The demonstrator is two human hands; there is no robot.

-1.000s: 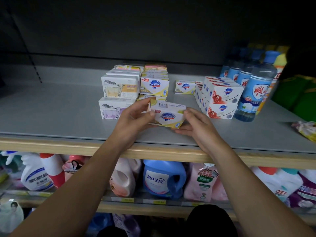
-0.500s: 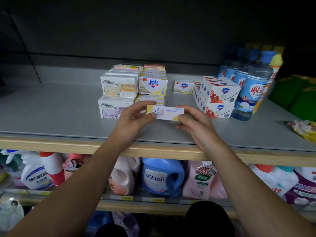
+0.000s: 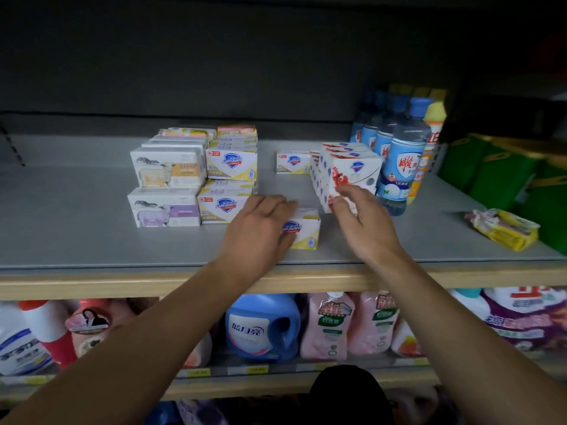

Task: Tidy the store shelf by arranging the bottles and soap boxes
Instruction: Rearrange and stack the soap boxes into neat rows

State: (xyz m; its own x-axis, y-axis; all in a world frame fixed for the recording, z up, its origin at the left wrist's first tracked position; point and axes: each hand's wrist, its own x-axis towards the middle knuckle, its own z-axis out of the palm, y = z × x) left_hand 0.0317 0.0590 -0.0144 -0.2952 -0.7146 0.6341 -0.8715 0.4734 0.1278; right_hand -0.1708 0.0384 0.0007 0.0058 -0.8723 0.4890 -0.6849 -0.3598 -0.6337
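A yellow-and-white Safeguard soap box [image 3: 305, 230] stands on the grey shelf [image 3: 76, 237] near its front edge. My left hand [image 3: 257, 228] grips the box's left end, with fingers curled over its top. My right hand [image 3: 362, 222] is off the box, its fingers loosely spread, just in front of the stack of red-and-white soap boxes [image 3: 349, 170]. Behind are sheep-print soap boxes [image 3: 167, 167], a stack of yellow Safeguard boxes [image 3: 231, 162] and one lone yellow box [image 3: 293, 161]. Blue-capped bottles [image 3: 402, 161] stand in a row at the right.
A crumpled yellow packet [image 3: 503, 228] lies at the shelf's right, beside green packages [image 3: 506, 173]. Bare shelf stretches to the left of the soap stacks. On the shelf below stand a blue detergent jug [image 3: 264, 326] and pink refill pouches [image 3: 328, 326].
The soap box, held up in both hands before, now stands upright on the shelf. My right hand has let go and moved right toward the red-and-white boxes.
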